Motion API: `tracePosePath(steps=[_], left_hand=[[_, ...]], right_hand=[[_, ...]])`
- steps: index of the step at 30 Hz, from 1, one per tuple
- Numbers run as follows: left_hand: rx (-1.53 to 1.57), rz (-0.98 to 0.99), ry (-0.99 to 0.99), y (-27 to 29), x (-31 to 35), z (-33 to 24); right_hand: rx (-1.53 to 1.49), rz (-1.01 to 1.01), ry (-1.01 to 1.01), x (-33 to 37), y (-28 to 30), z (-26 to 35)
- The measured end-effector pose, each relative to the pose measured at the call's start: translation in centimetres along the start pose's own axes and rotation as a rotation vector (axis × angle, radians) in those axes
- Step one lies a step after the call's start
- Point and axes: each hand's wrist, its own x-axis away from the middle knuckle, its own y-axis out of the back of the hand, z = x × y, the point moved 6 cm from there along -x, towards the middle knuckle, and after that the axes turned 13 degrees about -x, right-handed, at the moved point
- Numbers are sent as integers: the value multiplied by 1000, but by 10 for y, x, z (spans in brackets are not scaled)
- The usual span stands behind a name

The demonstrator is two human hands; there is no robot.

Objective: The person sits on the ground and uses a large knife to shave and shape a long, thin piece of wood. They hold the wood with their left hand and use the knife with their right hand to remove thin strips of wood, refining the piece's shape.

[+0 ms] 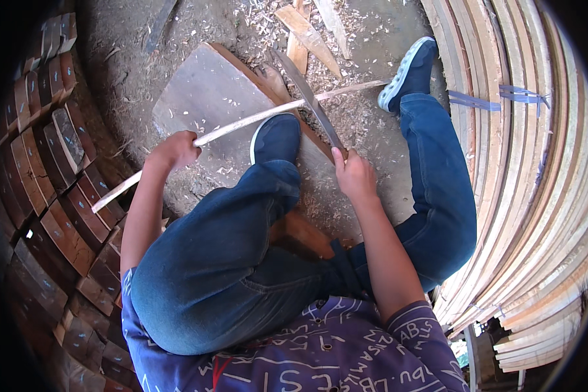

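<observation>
My left hand (174, 150) is closed around a long, thin pale wooden stick (242, 123). The stick slants from the lower left, past the toe of my left shoe (282, 137), to near my right shoe (408, 75). In my right hand (355, 175) is the handle end of a machete (312, 104), its long dark blade pointing up and to the left. Its blade crosses the stick; whether the two touch I cannot tell. Beneath them is a broad, flat grey wooden slab (202, 91) with shavings on it.
Pale wood shavings (261, 19) and several offcuts (307, 39) litter the ground ahead. Stacked brown wood blocks (59, 235) form a wall on the left. To the right rise long pale boards (503, 196), bundled with a blue strap (522, 95).
</observation>
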Motion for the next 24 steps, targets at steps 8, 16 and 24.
tracePosePath(steps=[8, 16, 24], left_hand=[[68, -24, -22, -9, -3, 8], [29, -12, -5, -3, 1, 7], [53, 11, 11, -2, 0, 10]], right_hand=[[-269, 152, 102, 20, 15, 83], [-52, 118, -55, -1, -4, 16], [-205, 136, 297, 31, 15, 107]])
